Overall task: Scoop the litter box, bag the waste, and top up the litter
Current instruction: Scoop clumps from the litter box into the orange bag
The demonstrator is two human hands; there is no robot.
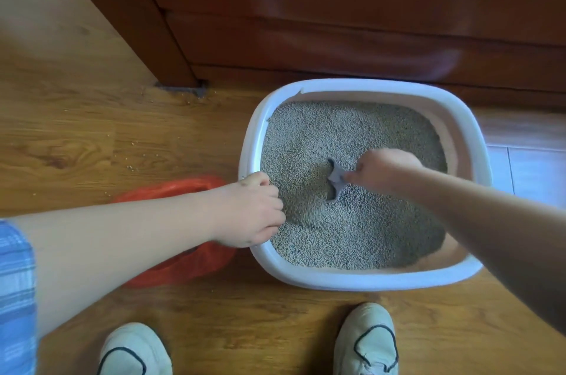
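Note:
A white litter box (361,278) stands on the wooden floor, filled with grey-beige litter (343,135). My right hand (382,167) grips the handle of a grey scoop (335,180), whose front end is dug into the litter near the middle of the box. My left hand (248,210) curls over the box's left rim and holds it. An orange-red plastic bag (183,264) lies on the floor just left of the box, partly hidden under my left forearm.
A dark red-brown wooden cabinet (337,6) rises right behind the box. Scattered litter grains (131,164) dot the floor to the left. My two light shoes (134,350) (366,341) stand at the near edge. Pale tiles (526,166) lie to the right.

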